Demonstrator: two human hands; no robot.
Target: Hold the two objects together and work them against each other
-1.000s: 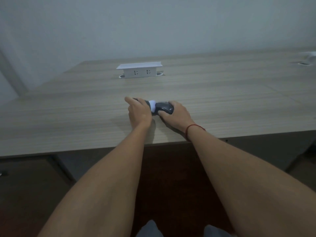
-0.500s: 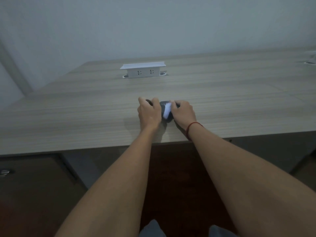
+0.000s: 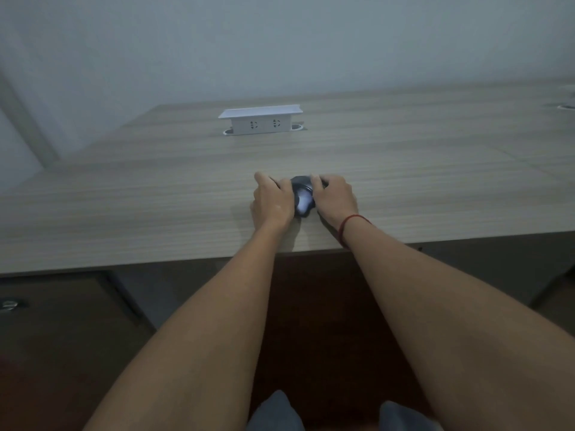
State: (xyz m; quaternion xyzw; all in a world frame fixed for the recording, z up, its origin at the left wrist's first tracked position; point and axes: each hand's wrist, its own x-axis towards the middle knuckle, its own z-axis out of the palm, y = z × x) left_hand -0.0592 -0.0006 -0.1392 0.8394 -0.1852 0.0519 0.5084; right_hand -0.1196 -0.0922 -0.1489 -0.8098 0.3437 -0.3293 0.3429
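A small dark object with a pale white patch (image 3: 302, 197), shaped like a computer mouse, lies on the wooden desk (image 3: 155, 213) near its front edge. My left hand (image 3: 271, 200) grips its left side, fingers curled over it. My right hand (image 3: 334, 197), with a red string at the wrist, grips its right side. The hands hide most of the object, so its exact kind is unclear.
A white pop-up socket box (image 3: 260, 122) stands raised at the back middle of the desk. A second fitting (image 3: 566, 106) shows at the far right edge. A dark cabinet (image 3: 62, 321) sits under the desk to the left. My knees are at the bottom.
The dark object has turned between my hands: its white patch moved from the left side to the near end. Both hands have closed in around it.
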